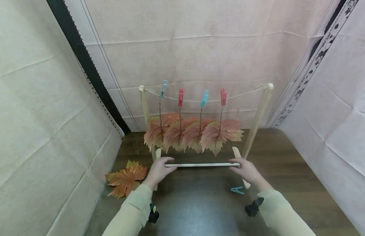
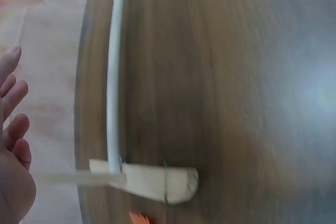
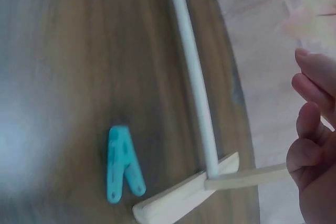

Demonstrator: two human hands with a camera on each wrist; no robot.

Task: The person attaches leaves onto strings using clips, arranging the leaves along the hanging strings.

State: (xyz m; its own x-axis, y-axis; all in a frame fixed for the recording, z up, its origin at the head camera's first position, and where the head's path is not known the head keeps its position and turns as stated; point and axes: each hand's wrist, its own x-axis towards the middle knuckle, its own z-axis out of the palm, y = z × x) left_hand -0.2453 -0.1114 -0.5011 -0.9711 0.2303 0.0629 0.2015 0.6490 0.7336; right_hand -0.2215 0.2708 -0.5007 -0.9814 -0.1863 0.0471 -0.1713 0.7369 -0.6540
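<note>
A small wooden rack has a white crossbar [image 1: 201, 165] low between its two posts and a string [image 1: 188, 100] at the top. Several red-and-yellow maple leaves [image 1: 216, 134] hang from the string by clothespins, in blue and red. Over the crossbar's left end is my left hand [image 1: 160, 170], its fingers loosely bent. My right hand [image 1: 248, 170] is over the other end, fingers relaxed. The wrist views show both hands apart from the crossbar [image 2: 113, 77], holding nothing. A loose blue clothespin [image 3: 122, 163] lies by the right wooden foot [image 3: 176, 200].
An orange maple leaf [image 1: 126, 179] lies on the dark wooden table [image 1: 197, 203] left of the rack. Pale cloth walls [image 1: 200, 59] stand behind and at both sides. The rack's right post [image 1: 257, 121] leans outward in view.
</note>
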